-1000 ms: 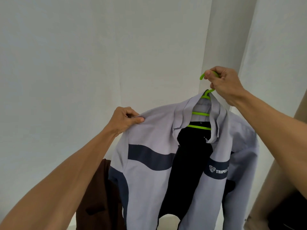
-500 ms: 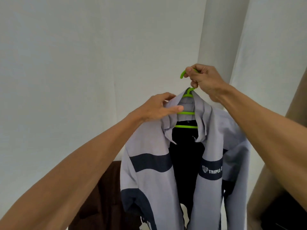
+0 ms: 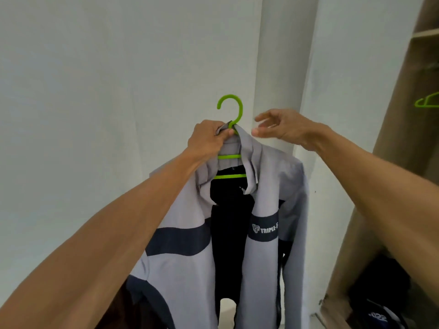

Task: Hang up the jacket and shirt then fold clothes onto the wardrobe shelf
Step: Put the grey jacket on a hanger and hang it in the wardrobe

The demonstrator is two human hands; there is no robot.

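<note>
A light grey shirt with dark navy bands and a dark lining hangs on a lime green hanger, held up in front of a white wall. My left hand pinches the shirt's collar together with the neck of the hanger, just below the hook. Level with the collar and a little to its right, my right hand hovers with fingers spread, holding nothing. The hook stands free above both hands.
A wooden wardrobe stands open at the right edge, with another green hanger inside and dark clothes at its bottom. A brown garment lies low behind my left arm. A white wall corner is behind the shirt.
My right hand has let go of the hanger hook and opened. My left hand slid from the shirt's shoulder up to the collar and now grips the collar and hanger neck.
</note>
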